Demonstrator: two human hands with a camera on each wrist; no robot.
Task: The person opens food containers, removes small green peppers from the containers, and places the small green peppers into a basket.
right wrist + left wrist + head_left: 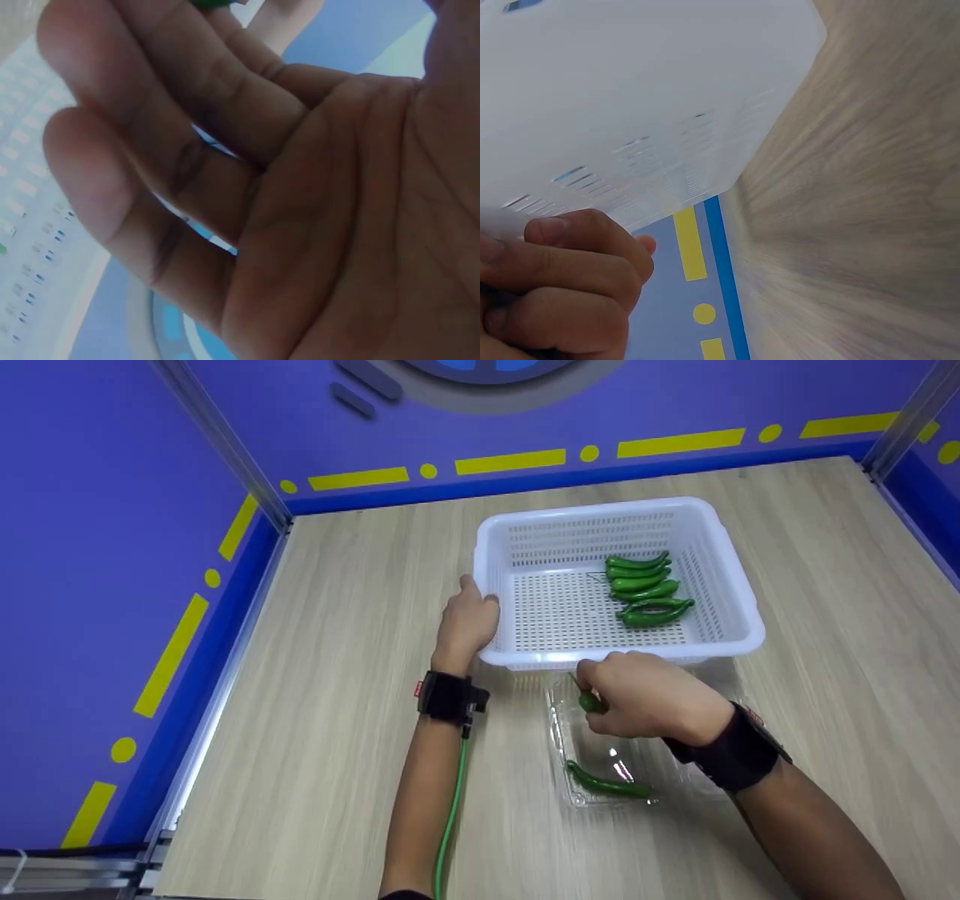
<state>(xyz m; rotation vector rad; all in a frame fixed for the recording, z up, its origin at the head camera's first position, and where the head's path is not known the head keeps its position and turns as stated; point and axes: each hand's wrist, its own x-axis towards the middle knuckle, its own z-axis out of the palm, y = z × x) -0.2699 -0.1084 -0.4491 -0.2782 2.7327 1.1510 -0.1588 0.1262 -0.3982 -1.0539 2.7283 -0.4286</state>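
Observation:
My left hand (466,619) grips the left rim of a white plastic basket (517,659); the left wrist view shows its fingers (577,270) curled at the rim. In the basket, several green chili peppers (637,583) lie side by side toward the right. My right hand (649,697) pinches another green chili pepper (590,703) just in front of the basket, above a clear plastic box (556,735). One green chili pepper (609,787) rests at the near end of that box. Only a sliver of green shows past the fingers (90,176) in the right wrist view.
The box's right part is partly hidden under my right hand and wrist. A green cable (452,817) runs along my left forearm from a black wrist strap (444,697). Blue panels (420,427) with yellow markings border the wooden table (352,660).

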